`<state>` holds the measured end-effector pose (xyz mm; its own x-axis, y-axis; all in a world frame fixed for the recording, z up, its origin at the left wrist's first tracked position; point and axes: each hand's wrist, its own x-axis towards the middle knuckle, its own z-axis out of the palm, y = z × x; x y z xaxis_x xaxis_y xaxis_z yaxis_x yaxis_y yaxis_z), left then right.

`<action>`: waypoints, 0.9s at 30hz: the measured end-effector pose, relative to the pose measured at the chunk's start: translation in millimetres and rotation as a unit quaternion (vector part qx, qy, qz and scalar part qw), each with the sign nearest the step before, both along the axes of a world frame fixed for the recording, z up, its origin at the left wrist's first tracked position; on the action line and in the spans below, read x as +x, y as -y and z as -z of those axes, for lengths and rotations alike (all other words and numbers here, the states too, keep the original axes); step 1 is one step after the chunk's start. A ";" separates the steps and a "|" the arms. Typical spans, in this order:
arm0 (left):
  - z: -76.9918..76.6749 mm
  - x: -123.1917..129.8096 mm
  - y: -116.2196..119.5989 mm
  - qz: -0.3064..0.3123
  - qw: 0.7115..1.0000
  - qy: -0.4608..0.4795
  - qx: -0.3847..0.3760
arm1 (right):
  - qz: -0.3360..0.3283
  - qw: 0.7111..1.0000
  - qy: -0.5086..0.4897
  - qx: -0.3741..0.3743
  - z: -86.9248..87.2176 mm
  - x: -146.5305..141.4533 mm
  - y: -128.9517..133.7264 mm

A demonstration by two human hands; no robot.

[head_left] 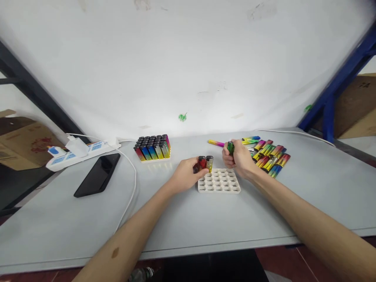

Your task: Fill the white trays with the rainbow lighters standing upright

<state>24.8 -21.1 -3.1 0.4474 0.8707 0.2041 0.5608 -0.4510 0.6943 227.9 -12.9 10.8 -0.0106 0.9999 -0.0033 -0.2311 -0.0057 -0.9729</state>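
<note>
My left hand (185,175) is closed around lighters, a red one (201,163) and a silver-yellow one (209,163), upright at the back left corner of a white tray (219,191) with rows of holes. Just behind the tray's right side, my right hand (238,158) grips a green lighter (230,147); whether it holds more is hidden. Beyond that hand, a pile of shiny multicoloured lighters (270,156) lies on the table. A second tray, packed with upright black-topped lighters (152,149), stands at the back left.
On the grey table (188,223) a black phone (98,174) lies at the left, near a white power strip (79,154). A white cable (133,184) runs toward the front edge. A pink-yellow lighter (216,143) lies near the wall (188,70).
</note>
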 end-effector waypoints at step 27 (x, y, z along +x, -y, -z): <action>1.3 1.7 -1.4 -0.032 0.998 0.011 -0.048 | -0.132 0.962 0.197 0.139 1.4 1.4 7.0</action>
<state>26.5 -19.8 -4.4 0.3871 0.9132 0.1271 0.5708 -0.3456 0.7449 229.4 -20.0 9.4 -0.3158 0.9257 0.2082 0.1291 0.2593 -0.9571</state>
